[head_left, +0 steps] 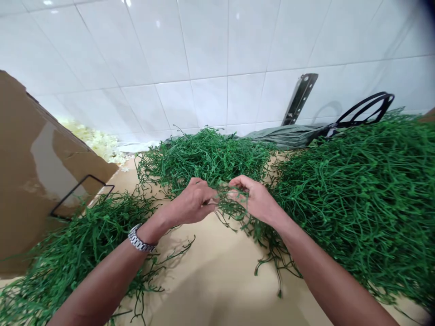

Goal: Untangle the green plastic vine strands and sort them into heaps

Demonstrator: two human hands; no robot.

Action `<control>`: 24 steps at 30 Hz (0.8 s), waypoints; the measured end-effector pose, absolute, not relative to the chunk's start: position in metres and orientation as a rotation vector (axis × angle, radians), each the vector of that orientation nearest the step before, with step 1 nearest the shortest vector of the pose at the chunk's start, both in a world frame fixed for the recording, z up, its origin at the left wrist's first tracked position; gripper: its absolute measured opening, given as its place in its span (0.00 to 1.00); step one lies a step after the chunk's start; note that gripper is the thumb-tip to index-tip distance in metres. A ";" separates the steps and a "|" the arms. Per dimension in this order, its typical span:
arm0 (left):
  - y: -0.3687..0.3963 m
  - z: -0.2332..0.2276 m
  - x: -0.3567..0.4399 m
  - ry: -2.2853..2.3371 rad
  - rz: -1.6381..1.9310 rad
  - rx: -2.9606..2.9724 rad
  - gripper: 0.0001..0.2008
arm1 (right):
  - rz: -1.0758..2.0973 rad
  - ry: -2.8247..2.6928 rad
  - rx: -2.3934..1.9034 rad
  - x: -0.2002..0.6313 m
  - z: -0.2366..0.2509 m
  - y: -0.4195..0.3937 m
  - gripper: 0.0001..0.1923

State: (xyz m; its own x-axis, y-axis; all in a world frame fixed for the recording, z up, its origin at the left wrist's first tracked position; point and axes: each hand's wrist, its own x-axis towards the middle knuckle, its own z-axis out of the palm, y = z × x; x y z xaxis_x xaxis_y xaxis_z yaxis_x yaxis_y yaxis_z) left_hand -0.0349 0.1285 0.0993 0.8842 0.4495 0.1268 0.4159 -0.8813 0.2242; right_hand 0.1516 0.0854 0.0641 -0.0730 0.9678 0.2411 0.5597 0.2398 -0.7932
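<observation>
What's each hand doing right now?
Left hand: closed, pinching green plastic stems.
Right hand: closed on the same stems.

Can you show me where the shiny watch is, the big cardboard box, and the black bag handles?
wristwatch (140,241): head view, on its metal band at the left wrist.
cardboard box (30,172): head view, on its brown side panel.
black bag handles (369,108): head view, on the strap loop.

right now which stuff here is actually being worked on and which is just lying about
In use:
- left hand and right hand, both pinching one green stem tangle
- green stem piles

Lying about:
- cardboard box
- grey bag with black handles
- metal bracket
- white flower bits
</observation>
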 end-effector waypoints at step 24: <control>0.116 0.081 -0.020 0.644 0.552 2.697 0.11 | 0.387 -1.967 -1.110 0.129 0.035 0.028 0.14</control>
State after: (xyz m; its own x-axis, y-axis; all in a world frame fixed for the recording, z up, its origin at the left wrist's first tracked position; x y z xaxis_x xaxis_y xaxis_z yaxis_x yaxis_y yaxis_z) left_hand -0.0204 0.1163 0.0806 0.8244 0.4844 0.2927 0.3635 -0.8496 0.3822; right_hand 0.1289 0.0278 0.0346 -0.2701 0.8172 0.5092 0.5634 0.5630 -0.6047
